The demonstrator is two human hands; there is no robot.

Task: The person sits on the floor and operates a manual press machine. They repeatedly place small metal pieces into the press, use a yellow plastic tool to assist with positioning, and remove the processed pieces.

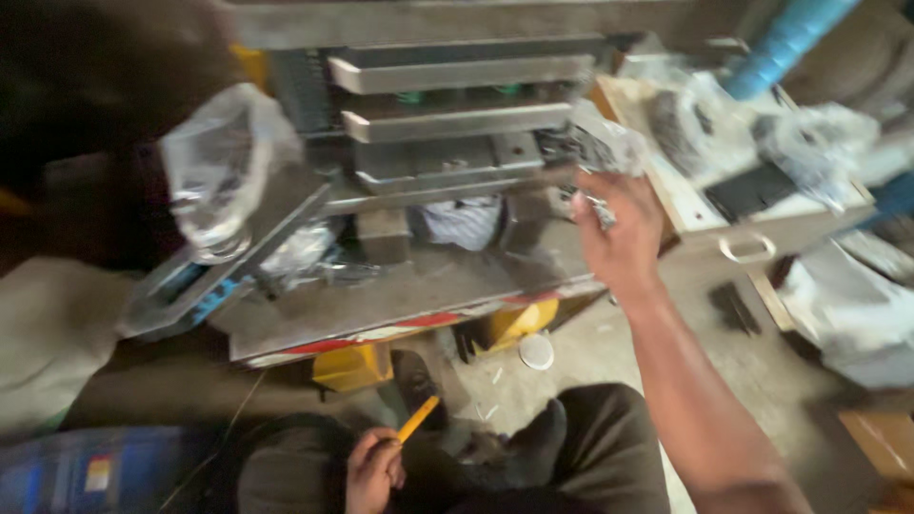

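While my right hand (617, 228) is raised out in front of me, its fingers are closed around a crumpled clear plastic bag (595, 152) with small dark parts inside, held up against the right end of the grey metal press (447, 124). The bag is thin, glossy and wrinkled, bunched with no clear long axis. Low by my lap, my left hand (373, 468) pinches a slim orange stick (417, 419), smooth and straight, its long axis slanting up and to the right, free end away from me. The press has flat, dull steel bars stacked level. Another puffed clear bag (224, 167) sits at its left. To the right stands a pale wooden drawer box (733, 224) with a ring handle
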